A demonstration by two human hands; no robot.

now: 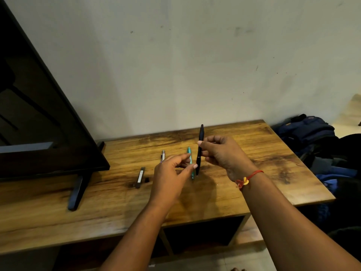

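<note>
Before a pale wall [195,65], over the worn wooden table [263,153], my right hand [222,155] pinches the slim black plastic pen [199,154] mid-barrel. I judge it light, stiff and slick. My left hand [170,173] has its fingers loosely spread and empty near the tip.

Both forearms reach forward, right grip [220,153] raised and pinching, left grip [172,173] loosely curled beside it.

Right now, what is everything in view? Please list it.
table: 1, brown wood, centre
black pen: 1, black, held upright above table
teal pen: 1, teal, on table
silver pen: 1, silver, on table, left of teal pen
labelled stick: 1, black, white label, on table
television: 1, black, left on table
backpack: 1, blue, right of table
thread band: 1, red, right wrist
left hand: 1, near black pen's lower end
right hand: 1, pinches black pen
</note>
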